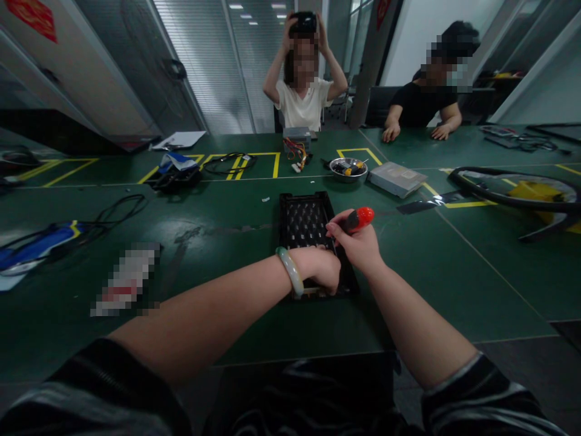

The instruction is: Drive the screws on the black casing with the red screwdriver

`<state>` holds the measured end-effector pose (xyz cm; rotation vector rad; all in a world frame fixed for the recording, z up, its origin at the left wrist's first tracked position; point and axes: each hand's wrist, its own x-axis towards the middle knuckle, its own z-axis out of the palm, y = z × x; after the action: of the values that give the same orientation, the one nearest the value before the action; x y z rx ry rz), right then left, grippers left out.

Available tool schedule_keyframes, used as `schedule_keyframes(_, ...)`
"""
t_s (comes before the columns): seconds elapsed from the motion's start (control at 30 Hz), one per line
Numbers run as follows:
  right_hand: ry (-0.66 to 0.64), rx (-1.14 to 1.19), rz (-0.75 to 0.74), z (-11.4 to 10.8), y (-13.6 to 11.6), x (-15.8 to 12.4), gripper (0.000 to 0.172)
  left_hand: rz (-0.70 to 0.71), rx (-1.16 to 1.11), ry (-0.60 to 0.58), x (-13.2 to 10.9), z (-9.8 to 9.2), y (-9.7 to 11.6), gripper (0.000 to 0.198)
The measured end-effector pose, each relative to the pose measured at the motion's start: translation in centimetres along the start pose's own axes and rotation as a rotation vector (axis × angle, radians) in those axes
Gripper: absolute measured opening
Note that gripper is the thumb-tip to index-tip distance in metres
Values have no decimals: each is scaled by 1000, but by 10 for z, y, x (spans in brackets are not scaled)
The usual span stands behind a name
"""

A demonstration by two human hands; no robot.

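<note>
L hand (323, 267) hides pt of blk tray (305, 223)

I see a black tray (305, 225) flat on the tabletop (218, 254), a red-and-black screwdriver (362, 218) slanting by its right edge.

Red and black over a green tabletop (227, 212)

In the right hand (365, 248), the tool handle (362, 218) is bright red and black. Under the left hand (323, 269), the tray (303, 223) is black, patterned with rows of pale, perhaps silvery marks. Just behind that hand, the bangle (289, 270) is milky green. Beyond the 2 hands, the tape (276, 165) is yellow and the bowl (348, 177) silver.
</note>
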<state>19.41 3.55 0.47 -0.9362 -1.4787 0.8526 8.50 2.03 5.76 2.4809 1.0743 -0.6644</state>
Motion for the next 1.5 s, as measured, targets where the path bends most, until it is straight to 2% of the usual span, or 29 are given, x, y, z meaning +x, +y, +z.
schedule_keyframes(0.17,-10,-7,1,-1,0,0,23,-31,16,66,7,7,-1,21)
schedule_keyframes(0.27,-13,8,10,-1,3,1,22,-57,18,110,9,12,0,19)
schedule_keyframes(0.47,-19,36,-6,-1,6,2,22,-80,4,234,-1,13,-2,23)
schedule_keyframes(0.57,-26,12,-6,-2,5,3,23,-63,-25,308,-11,9,-12,21)
schedule_keyframes(0.7,12,-87,-2,-5,5,3,24,2,-284,396,-19,9,-40,17)
schedule_keyframes(0.77,39,-110,-27,-7,4,3,22,9,-416,534,-20,13,-55,21)
schedule_keyframes(0.83,21,-66,-77,-6,1,1,20,2,-505,751,-22,20,-66,31)
schedule_keyframes(0.9,-71,33,-136,-5,-5,-1,19,-20,-482,981,-23,28,-71,51)
schedule_keyframes(0.93,-132,87,-162,-4,-8,-3,18,-20,-430,1056,-24,31,-72,55)
schedule_keyframes(1.0,-233,169,-202,-2,-16,-6,16,13,-297,1110,-24,38,-74,46)
schedule_keyframes(1.1,-280,221,-213,-1,-25,-9,12,95,-169,1063,-22,46,-76,17)
schedule_keyframes(1.17,-286,207,-200,-1,-27,-9,13,131,-149,1052,-22,52,-79,17)
schedule_keyframes(1.2,-289,183,-180,-1,-27,-9,17,142,-142,1051,-23,54,-81,20)
schedule_keyframes(1.27,-278,81,-113,-2,-25,-7,37,134,-123,1065,-25,59,-87,24)
schedule_keyframes(1.33,-242,-131,-22,-7,-25,-6,49,82,-120,1109,-28,63,-94,25)
schedule_keyframes(1.37,-236,-278,13,-11,-27,-5,44,47,-135,1140,-30,65,-97,26)
schedule_keyframes(1.43,-304,-583,39,-20,-35,-6,18,-23,-200,1208,-32,68,-103,26)
schedule_keyframes(1.5,-511,-790,1,-28,-48,-9,6,-69,-264,1260,-33,69,-107,26)
